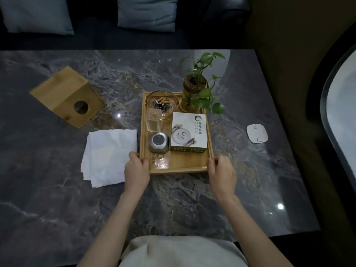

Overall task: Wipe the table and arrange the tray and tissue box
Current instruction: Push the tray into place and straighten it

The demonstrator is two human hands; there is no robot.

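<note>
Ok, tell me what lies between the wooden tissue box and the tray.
In the head view, a white tissue lies flat on the marble table, between the tissue box and the tray, its right edge by the tray's left rim. Otherwise the stretch is bare.

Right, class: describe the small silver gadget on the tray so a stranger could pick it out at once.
Start at the wooden tray held at its near corners by the left hand and right hand. On it, the silver gadget sits left of the white box, just nearer than the clear glass holder. Alone there it is metallic, faceted, with a round dark button face.
</note>
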